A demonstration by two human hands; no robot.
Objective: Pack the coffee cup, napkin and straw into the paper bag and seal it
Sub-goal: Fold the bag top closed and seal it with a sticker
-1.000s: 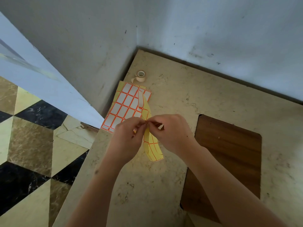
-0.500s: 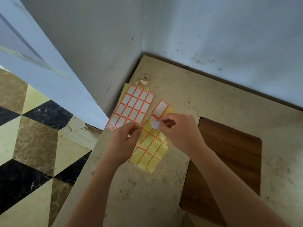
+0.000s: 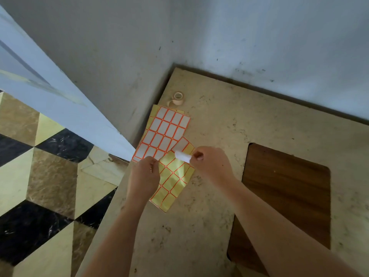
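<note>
My right hand (image 3: 211, 166) pinches a small white sticker label (image 3: 182, 156) that curls free of its sheet. My left hand (image 3: 143, 174) pins down the yellow backing sheet (image 3: 173, 182), whose orange-lined cells are mostly stripped; one white label remains at its top. A fuller sheet of white labels with orange borders (image 3: 165, 132) lies just beyond, partly under the yellow one. No coffee cup, napkin, straw or paper bag is in view.
A small roll of tape (image 3: 178, 97) stands near the wall corner behind the sheets. A dark wooden board (image 3: 283, 196) lies on the beige stone counter (image 3: 229, 126) to the right. The counter's left edge drops to a patterned floor (image 3: 40, 176).
The yellow sheet, held up folded between both hands, now lies flat on the counter. My right hand has peeled one white label off it and drawn it slightly right.
</note>
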